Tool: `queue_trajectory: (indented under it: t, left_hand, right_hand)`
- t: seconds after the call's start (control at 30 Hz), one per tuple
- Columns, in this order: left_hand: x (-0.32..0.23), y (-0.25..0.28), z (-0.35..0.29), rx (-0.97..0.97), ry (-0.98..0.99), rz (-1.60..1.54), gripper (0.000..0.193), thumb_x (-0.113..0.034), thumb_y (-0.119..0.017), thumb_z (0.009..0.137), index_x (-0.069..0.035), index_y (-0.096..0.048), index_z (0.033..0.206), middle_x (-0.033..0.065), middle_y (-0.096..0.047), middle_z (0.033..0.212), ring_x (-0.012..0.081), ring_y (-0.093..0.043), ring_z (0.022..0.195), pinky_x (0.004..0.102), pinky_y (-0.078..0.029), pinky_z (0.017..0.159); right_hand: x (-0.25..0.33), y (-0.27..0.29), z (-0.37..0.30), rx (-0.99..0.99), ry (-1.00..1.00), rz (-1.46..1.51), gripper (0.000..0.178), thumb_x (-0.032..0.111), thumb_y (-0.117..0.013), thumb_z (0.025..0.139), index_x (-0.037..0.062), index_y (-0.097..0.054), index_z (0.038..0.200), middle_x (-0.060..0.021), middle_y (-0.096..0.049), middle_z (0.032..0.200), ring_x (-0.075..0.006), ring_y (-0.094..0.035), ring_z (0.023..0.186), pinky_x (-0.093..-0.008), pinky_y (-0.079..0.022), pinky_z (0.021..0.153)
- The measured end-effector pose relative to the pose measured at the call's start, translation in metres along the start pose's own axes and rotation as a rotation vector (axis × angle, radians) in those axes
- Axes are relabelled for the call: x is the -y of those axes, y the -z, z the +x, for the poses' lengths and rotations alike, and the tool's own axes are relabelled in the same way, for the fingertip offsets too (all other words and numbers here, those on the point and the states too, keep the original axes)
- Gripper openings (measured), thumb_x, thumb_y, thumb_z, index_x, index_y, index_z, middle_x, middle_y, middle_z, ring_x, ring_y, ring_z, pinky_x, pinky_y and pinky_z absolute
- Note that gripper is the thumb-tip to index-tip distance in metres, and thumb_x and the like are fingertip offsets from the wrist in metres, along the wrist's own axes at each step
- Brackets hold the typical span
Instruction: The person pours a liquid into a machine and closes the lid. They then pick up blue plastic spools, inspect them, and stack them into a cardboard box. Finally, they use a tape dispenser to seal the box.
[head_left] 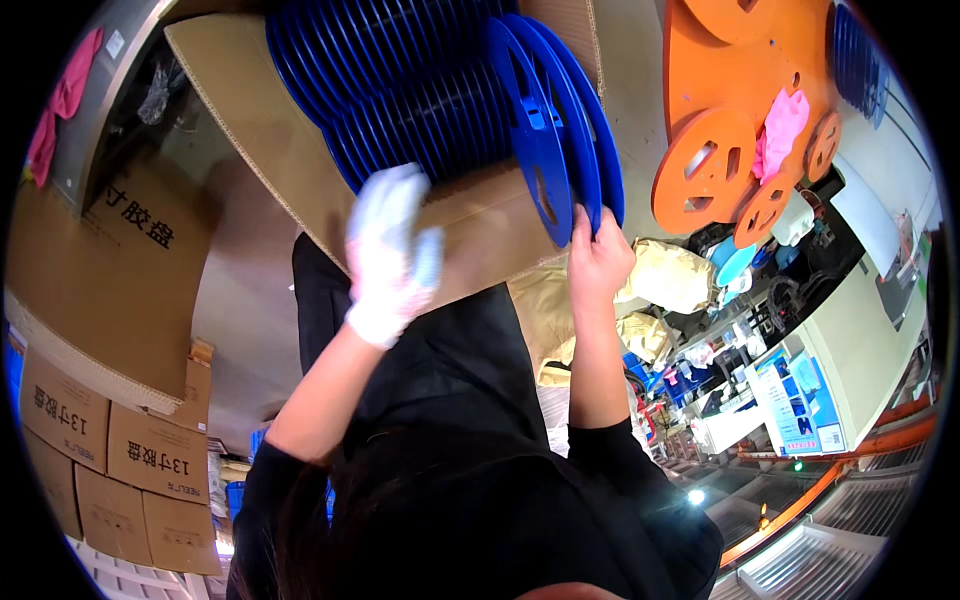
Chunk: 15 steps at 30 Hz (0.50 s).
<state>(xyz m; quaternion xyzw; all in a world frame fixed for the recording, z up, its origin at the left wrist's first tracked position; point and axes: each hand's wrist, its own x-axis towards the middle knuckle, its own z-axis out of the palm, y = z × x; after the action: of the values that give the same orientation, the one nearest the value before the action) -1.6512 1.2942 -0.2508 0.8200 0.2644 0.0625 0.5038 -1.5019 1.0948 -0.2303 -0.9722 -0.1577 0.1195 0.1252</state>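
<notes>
An open cardboard box in front of me holds rows of blue plastic reels packed on edge. At the box's right side, a few blue reels stand tilted, apart from the packed rows. My bare right hand is closed on the lower rim of these tilted reels. My left hand, in a white glove, is over the near left edge of the box, close to the packed reels. It is smeared by motion, but its thumb stands apart from the fingers and nothing shows in it.
Right of the box, an orange surface carries orange discs and a pink cloth. Stacked cardboard cartons stand at lower left, below a large brown carton. Yellowish bags lie beyond my right hand.
</notes>
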Motion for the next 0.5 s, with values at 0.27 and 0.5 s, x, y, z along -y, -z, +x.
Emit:
queue_trajectory:
  t: [0.27,0.5]
  left_hand:
    - [-0.035,-0.133,0.062,0.126,0.509,-0.720,0.075,-0.025,-0.062,0.089,0.002,-0.023,0.147,0.0297,-0.049,0.132,0.0403,-0.050,0.123,0.0383,-0.040,0.103]
    - [-0.039,-0.108,0.049,0.207,0.528,-0.534,0.061,-0.004,-0.050,0.089,-0.004,-0.027,0.145,0.0231,-0.064,0.102,0.0377,-0.064,0.087,0.0361,-0.051,0.081]
  right_hand:
    - [0.003,-0.009,0.003,0.016,0.123,-0.122,0.012,0.017,-0.068,0.085,0.0077,-0.068,0.092,-0.0137,-0.067,0.076,-0.0308,-0.066,0.066,-0.0370,-0.051,0.059]
    - [-0.015,0.034,-0.021,-0.005,0.180,-0.083,0.013,0.013,-0.071,0.085,0.0007,-0.067,0.089,-0.0148,-0.065,0.071,-0.0306,-0.063,0.060,-0.0356,-0.049,0.056]
